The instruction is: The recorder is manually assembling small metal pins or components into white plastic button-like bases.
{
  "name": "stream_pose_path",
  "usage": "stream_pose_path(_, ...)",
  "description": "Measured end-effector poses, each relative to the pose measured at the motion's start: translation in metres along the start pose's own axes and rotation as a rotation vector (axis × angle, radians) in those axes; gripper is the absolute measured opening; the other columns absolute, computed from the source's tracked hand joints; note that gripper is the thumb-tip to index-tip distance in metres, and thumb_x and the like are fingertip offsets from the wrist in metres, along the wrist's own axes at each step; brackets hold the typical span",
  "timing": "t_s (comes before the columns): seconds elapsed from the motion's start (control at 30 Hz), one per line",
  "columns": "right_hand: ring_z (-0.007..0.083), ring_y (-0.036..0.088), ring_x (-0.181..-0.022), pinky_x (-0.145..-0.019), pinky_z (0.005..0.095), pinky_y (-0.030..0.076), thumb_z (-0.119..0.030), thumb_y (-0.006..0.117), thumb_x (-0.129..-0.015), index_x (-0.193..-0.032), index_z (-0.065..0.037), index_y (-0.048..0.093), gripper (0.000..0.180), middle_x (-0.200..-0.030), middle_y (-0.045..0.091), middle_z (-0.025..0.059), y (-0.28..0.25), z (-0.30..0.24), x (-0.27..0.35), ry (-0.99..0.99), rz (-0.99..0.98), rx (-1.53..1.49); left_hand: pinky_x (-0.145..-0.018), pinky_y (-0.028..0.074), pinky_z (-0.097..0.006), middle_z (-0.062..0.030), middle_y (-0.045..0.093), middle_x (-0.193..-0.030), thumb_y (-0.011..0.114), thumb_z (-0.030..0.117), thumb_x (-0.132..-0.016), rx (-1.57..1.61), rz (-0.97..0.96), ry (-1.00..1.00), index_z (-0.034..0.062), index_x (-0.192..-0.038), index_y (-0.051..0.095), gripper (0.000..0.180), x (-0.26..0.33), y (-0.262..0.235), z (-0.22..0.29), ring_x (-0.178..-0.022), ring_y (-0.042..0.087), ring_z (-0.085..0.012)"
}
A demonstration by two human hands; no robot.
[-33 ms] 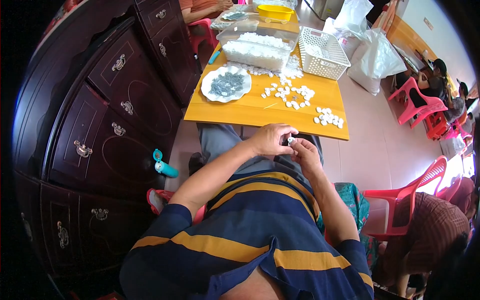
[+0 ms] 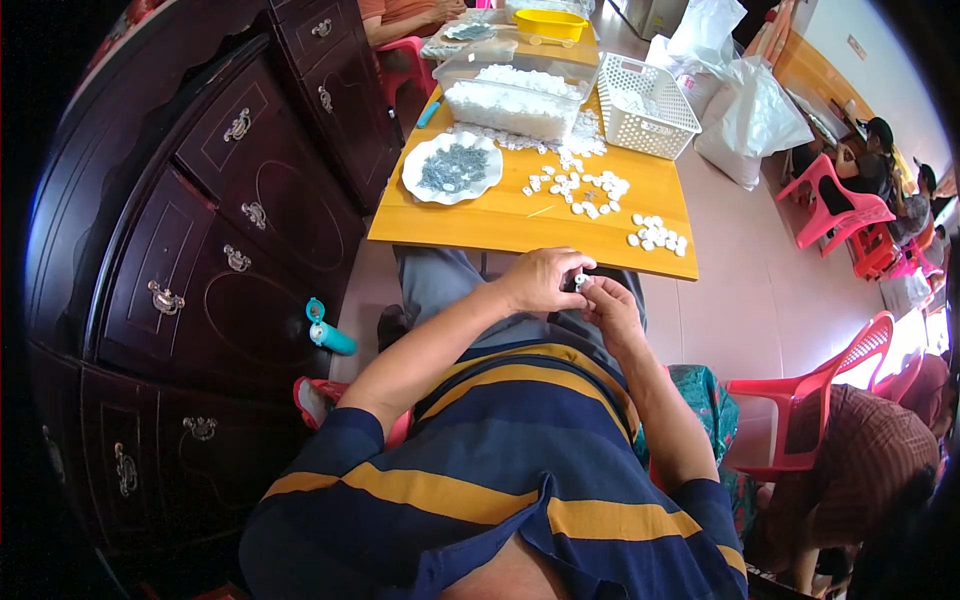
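Note:
Over my lap, just off the table's near edge, my left hand (image 2: 543, 281) and my right hand (image 2: 614, 308) meet at the fingertips. Between them they pinch a small white plastic piece (image 2: 580, 281); its exact kind is too small to tell. On the wooden table (image 2: 480, 228) lie loose white pieces (image 2: 590, 192), with a group of rounded ones (image 2: 657, 234) by the right corner. A scalloped white plate (image 2: 413, 176) holds many small grey pieces (image 2: 455, 168). A thin yellowish stick (image 2: 541, 211) lies between the plate and the white pieces.
A clear bin (image 2: 455, 75) of white pieces and a white perforated basket (image 2: 655, 130) stand farther back. A teal bottle (image 2: 332, 338) is by the dark cabinet (image 2: 290, 180) on my left. White sacks (image 2: 755, 120), pink chairs (image 2: 840, 205) and other people are to the right.

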State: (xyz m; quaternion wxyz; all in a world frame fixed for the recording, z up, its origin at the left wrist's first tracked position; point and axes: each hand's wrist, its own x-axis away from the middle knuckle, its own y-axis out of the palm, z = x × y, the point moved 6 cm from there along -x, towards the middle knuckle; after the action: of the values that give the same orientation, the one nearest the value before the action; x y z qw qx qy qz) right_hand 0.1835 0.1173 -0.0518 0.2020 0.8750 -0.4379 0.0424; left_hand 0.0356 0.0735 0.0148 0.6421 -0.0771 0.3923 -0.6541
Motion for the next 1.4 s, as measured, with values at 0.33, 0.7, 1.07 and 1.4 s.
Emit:
stream_pose_path(0.33, 0.0055, 0.060, -0.072, -0.068, 0.0207, 0.049, -0.018, 0.064, -0.101, -0.098, -0.010, 0.068, 0.010, -0.082, 0.066, -0.0039, 0.000, 0.002, -0.001, 0.027, -0.013, -0.064, -0.077, 0.055, -0.040, -0.0127, 0.072, -0.091, 0.077, 0.027, -0.081, -0.276, 0.067, 0.100, 0.0050, -0.100, 0.076, 0.029, 0.002, -0.004, 0.019, -0.087, 0.069, -0.0308)
stream_pose_path(0.7, 0.0083, 0.065, -0.074, -0.068, 0.0228, 0.054, -0.021, 0.063, -0.102, -0.103, -0.009, 0.068, 0.014, -0.086, 0.068, -0.0030, 0.000, 0.003, 0.001, 0.091, -0.038, -0.116, -0.080, 0.055, -0.041, -0.0137, 0.073, -0.091, 0.073, 0.023, -0.084, -0.266, 0.019, 0.099, 0.0050, -0.102, 0.076, 0.026, 0.003, -0.002, 0.013, -0.089, 0.069, -0.0323)
stream_pose_path(1.07, 0.0064, 0.064, -0.071, -0.065, 0.0215, 0.052, -0.022, 0.064, -0.099, -0.099, -0.010, 0.070, 0.013, -0.082, 0.066, -0.0040, -0.006, 0.010, -0.003, 0.068, 0.026, -0.080, -0.079, 0.055, -0.040, -0.0126, 0.072, -0.090, 0.073, 0.029, -0.084, -0.283, -0.018, 0.091, 0.0058, -0.103, 0.075, 0.030, 0.002, 0.000, 0.014, -0.088, 0.069, -0.0309)
stream_pose_path(1.4, 0.0066, 0.062, -0.070, -0.065, 0.0218, 0.051, -0.021, 0.066, -0.098, -0.097, -0.009, 0.071, 0.014, -0.079, 0.066, -0.0037, -0.004, 0.005, 0.000, 0.044, 0.057, -0.063, -0.079, 0.055, -0.040, -0.0121, 0.073, -0.090, 0.073, 0.026, -0.083, -0.333, 0.010, 0.113, 0.0063, -0.102, 0.075, 0.027, 0.003, 0.001, 0.017, -0.089, 0.070, -0.0306)
